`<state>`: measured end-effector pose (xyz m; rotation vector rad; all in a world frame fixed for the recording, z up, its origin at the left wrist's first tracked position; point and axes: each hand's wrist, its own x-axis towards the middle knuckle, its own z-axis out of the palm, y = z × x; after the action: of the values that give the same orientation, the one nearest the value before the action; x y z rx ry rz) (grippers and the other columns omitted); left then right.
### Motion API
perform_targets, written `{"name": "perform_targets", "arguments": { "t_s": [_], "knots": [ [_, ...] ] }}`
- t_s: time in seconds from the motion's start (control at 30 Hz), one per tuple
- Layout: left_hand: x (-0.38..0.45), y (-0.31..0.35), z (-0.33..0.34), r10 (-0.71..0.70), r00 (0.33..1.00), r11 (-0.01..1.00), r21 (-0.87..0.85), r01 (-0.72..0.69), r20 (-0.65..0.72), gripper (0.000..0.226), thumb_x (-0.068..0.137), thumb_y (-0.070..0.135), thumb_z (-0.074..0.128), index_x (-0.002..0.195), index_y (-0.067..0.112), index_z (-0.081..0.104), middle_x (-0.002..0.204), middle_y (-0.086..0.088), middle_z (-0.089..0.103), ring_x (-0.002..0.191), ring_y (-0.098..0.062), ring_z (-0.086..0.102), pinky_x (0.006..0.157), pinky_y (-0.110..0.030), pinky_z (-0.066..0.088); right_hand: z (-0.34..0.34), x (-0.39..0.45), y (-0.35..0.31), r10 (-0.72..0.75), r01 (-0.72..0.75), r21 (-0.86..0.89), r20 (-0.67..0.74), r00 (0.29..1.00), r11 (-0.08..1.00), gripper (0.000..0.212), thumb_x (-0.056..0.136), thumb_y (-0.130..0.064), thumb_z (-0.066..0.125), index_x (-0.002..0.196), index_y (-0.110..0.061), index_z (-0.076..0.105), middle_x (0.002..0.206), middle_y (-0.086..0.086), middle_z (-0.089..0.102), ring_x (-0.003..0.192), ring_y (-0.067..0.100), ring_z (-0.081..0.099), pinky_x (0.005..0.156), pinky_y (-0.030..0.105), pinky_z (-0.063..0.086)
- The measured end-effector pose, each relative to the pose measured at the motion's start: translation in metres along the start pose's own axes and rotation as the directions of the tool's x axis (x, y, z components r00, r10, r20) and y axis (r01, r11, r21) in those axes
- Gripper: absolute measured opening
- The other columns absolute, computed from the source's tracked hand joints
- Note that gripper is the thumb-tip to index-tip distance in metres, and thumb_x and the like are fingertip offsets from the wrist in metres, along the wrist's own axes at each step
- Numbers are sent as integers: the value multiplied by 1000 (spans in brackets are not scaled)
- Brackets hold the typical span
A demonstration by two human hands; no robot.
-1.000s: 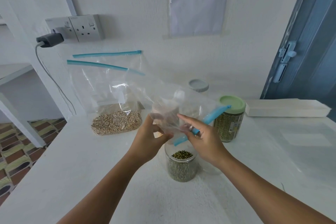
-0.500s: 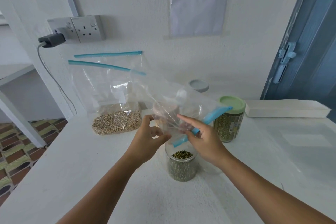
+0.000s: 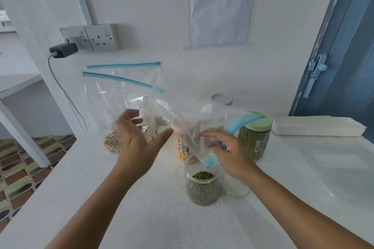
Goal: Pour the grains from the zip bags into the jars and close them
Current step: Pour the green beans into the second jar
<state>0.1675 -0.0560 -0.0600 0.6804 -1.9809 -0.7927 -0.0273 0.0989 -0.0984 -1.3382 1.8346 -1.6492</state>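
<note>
Since half a second ago the left hand (image 3: 137,143) has let go of the empty zip bag (image 3: 199,127) and swung out to the left, and the bag has tipped so that its blue zip edge hangs lower.

From the head camera, the left hand is now open, fingers spread and loosely bent, thumb pointing right, held in the air in front of the bag of pale grains (image 3: 121,107). That bag stands upright against the wall on the tabletop (image 3: 121,218), its zip open, the grains settled at the bottom and partly hidden behind the left hand. The right hand (image 3: 230,153) pinches the empty zip bag near its zip edge; its fingertips are blurred through the plastic. The bag's lower corner hangs just above the open jar of green grains (image 3: 203,188), which stands lidless between the two forearms. Both forearms reach in from the bottom edge, which cuts them off.

Behind the empty bag a jar of yellow grains (image 3: 181,149) shows only in part, its top smeared by the plastic. A green-lidded jar (image 3: 255,137) of green grains stands to the right, its lid on. A grey lid (image 3: 222,99) shows farther back; what it sits on cannot be made out.
</note>
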Motion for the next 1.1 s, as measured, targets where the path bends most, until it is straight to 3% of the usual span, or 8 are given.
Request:
{"name": "perform_targets", "arguments": {
  "t_s": [0.17, 0.3, 0.43, 0.57, 0.7, 0.8, 0.9, 1.1],
  "knots": [
    [47, 28, -19, 153, 963, 981, 81, -175, 223, 48, 87, 57, 67, 124, 39, 43, 137, 2, 38, 136, -18, 38, 119, -42, 35, -15, 12, -7, -38, 38, -16, -35, 999, 999, 71, 92, 15, 46, 97, -46, 81, 107, 1, 74, 88, 36, 62, 79, 33, 50],
    [74, 46, -18, 124, 946, 984, 86, -156, 300, 31, 95, 45, 68, 120, 37, 53, 135, 9, 47, 136, -16, 40, 118, -45, 35, -24, 8, -15, -114, 114, -56, -5, 993, 992, 68, 89, 20, 46, 90, -37, 83, 103, -6, 76, 95, 21, 68, 91, 33, 53],
    [91, 63, -7, 130, 873, 961, 158, -228, 470, 23, 93, 43, 73, 115, 39, 67, 133, 30, 45, 141, -9, 29, 121, -45, 25, -27, 5, -26, -131, 136, -104, 56, 990, 985, 65, 88, 22, 44, 84, -31, 82, 98, -19, 77, 105, 4, 69, 105, 13, 42],
    [116, 86, 0, 12, 741, 998, 33, -46, 672, 16, 91, 41, 75, 106, 42, 80, 134, 38, 50, 153, 4, 11, 122, -39, 16, -36, 15, -45, -172, 184, -113, 103, 980, 976, 69, 88, 23, 43, 76, -34, 80, 89, -15, 76, 97, 11, 69, 103, 13, 42],
    [137, 104, 3, -40, 634, 994, -36, 106, 772, 22, 101, 20, 62, 107, 20, 83, 104, 36, 71, 114, 29, 44, 116, -29, 16, -53, 25, -61, -207, 234, -156, 170, 963, 960, 70, 80, 26, 41, 63, -32, 75, 78, -7, 71, 85, 18, 66, 101, 21, 43],
    [146, 111, 9, -67, 526, 986, -23, 163, 848, 28, 102, 15, 57, 96, 17, 85, 108, 24, 76, 112, 14, 58, 110, -18, 27, -64, 33, -75, -225, 271, -201, 221, 949, 941, 64, 72, 26, 38, 59, -27, 72, 74, -7, 70, 85, 17, 63, 99, 30, 45],
    [148, 106, 15, -15, 428, 981, -70, 181, 903, 20, 89, 21, 65, 89, 17, 84, 111, 2, 76, 114, -16, 61, 110, -28, 38, -72, 38, -86, -240, 299, -215, 260, 935, 930, 66, 69, 26, 37, 54, -30, 68, 70, -8, 67, 81, 14, 60, 98, 40, 47],
    [147, 82, 7, 36, 530, 930, -222, 292, 847, 15, 84, 9, 76, 98, 12, 82, 95, -7, 69, 94, -16, 62, 90, -23, 51, -87, 44, -83, -216, 261, -293, 175, 961, 920, 70, 78, 24, 40, 60, -36, 72, 88, -12, 71, 96, 12, 65, 102, 27, 39]
  ]
}}
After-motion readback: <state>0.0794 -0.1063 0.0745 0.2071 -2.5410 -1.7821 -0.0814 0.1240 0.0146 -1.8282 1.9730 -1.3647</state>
